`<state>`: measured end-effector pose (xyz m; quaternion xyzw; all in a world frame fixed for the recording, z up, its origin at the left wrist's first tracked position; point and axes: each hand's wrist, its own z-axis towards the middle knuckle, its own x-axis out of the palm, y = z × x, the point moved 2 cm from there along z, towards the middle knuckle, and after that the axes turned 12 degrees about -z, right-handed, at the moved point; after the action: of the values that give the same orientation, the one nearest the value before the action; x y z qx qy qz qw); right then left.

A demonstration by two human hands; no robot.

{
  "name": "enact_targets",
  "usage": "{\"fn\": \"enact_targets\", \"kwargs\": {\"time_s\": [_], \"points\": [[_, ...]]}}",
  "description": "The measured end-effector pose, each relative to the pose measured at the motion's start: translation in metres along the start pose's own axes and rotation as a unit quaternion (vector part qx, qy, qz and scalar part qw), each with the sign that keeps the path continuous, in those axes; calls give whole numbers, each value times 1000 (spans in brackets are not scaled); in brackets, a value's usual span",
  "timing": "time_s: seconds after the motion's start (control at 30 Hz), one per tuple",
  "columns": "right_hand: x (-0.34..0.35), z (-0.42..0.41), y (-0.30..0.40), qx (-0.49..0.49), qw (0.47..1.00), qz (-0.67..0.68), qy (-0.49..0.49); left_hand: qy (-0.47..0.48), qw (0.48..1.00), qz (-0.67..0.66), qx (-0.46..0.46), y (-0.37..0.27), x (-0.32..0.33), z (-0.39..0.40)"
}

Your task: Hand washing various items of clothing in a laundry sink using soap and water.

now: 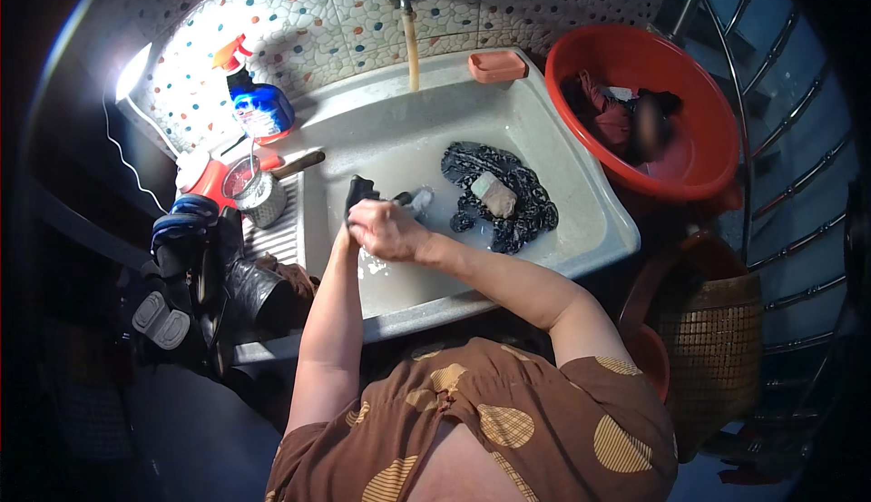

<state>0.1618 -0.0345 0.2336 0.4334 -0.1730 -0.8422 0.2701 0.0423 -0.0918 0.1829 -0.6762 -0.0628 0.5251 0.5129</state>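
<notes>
My right hand (pixel 386 230) is closed on a small black cloth piece (pixel 360 191), perhaps a sock, over the left side of the sink (pixel 435 110). Dark fabric and my right hand largely hide my left hand (pixel 348 228), so its fingers cannot be made out. A greyish, suds-covered bit of cloth (pixel 422 200) shows just beyond my right hand. Right of my hands, a bunched black garment (pixel 527 219) streaked with white suds lies on the sink floor. On top of it rests a worn, pale bar of soap (pixel 495 194). Cloudy water covers part of the basin floor.
A tap with a hose (pixel 412 49) hangs above the back rim, near a pink soap dish (pixel 497 66). Clothes lie in a red basin (pixel 708 114) at right. A blue spray bottle (pixel 264 110), metal mesh cup (pixel 262 195) and dark bags (pixel 190 250) crowd the left.
</notes>
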Motion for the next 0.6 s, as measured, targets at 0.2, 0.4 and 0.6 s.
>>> {"fn": "enact_targets", "kwargs": {"time_s": [0.2, 0.4, 0.6], "points": [[-35, -10, -24, 63, 991, -96, 72, 50, 887, -227, 400, -26, -25, -1], [-55, -67, -144, 321, 755, -496, 285, -40, 874, -368, 315, -43, -34, -9], [-55, -98, -175, 321, 699, -556, 315, -80, 881, -333, 326, -40, -46, -14]]}}
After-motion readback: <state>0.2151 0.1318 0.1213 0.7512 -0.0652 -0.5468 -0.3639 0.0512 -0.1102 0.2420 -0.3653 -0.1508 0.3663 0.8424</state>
